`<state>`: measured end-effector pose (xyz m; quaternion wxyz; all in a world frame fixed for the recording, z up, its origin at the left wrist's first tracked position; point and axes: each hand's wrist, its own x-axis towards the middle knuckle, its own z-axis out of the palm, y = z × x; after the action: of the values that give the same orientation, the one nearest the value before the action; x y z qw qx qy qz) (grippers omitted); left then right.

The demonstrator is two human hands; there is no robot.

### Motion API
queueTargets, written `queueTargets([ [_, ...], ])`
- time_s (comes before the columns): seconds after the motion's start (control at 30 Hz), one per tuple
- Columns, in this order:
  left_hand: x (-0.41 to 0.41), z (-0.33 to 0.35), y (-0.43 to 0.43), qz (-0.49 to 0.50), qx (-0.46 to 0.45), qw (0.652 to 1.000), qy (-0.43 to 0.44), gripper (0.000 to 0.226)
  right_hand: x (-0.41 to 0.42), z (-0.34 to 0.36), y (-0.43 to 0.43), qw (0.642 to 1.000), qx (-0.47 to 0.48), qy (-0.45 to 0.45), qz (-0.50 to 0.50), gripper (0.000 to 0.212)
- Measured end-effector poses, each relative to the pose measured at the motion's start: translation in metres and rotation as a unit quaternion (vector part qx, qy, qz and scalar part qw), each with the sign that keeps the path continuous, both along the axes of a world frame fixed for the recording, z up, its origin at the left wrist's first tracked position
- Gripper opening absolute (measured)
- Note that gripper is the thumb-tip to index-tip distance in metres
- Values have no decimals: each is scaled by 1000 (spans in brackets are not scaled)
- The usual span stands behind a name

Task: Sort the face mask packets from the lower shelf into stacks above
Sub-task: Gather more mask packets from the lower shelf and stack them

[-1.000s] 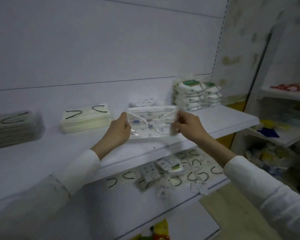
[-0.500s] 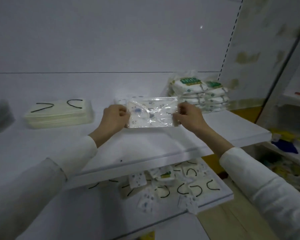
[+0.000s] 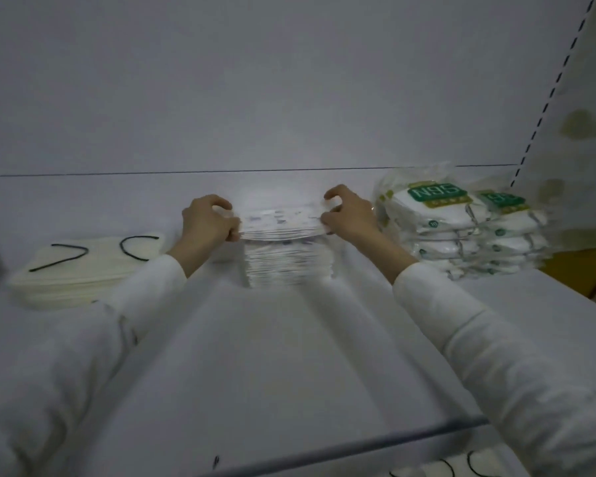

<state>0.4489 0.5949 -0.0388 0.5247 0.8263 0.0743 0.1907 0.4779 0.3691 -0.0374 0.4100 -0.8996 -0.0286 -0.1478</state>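
Upper shelf (image 3: 289, 356) across mid-frame, kept for sorted piles. N95 stack (image 3: 461, 232) at right, cream stack (image 3: 83, 270) at left, patterned stack (image 3: 288, 266) at centre, each probably one kind. Patterned packet (image 3: 281, 225) held level just over the centre pile, likely for square placement. Left hand (image 3: 207, 222) and right hand (image 3: 350, 215) pinching its short ends, fingers curled.

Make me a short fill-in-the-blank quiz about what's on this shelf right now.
1. Both hands hold one patterned packet above the ___ stack.
2. The green labels on the packs at right read ___.
3. The cream masks at left have ___ ear loops.

Missing words: middle; N95; black
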Motion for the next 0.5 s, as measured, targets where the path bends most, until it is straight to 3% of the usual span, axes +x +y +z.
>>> queueTargets([
  [0.1,8,-8,-1,-3,44,999,27,19,13,-9,-2,998,-63,24,5,18],
  [0.23,12,-12,-3,4,94,995,40,9,21,-21,-7,995,-94,17,38,15],
  [0.37,8,-10,-7,17,174,984,36,12,25,-25,-10,991,-120,25,46,20],
  [0.5,1,-3,-8,32,206,978,5,17,21,-19,-11,993,-107,-22,45,35],
])
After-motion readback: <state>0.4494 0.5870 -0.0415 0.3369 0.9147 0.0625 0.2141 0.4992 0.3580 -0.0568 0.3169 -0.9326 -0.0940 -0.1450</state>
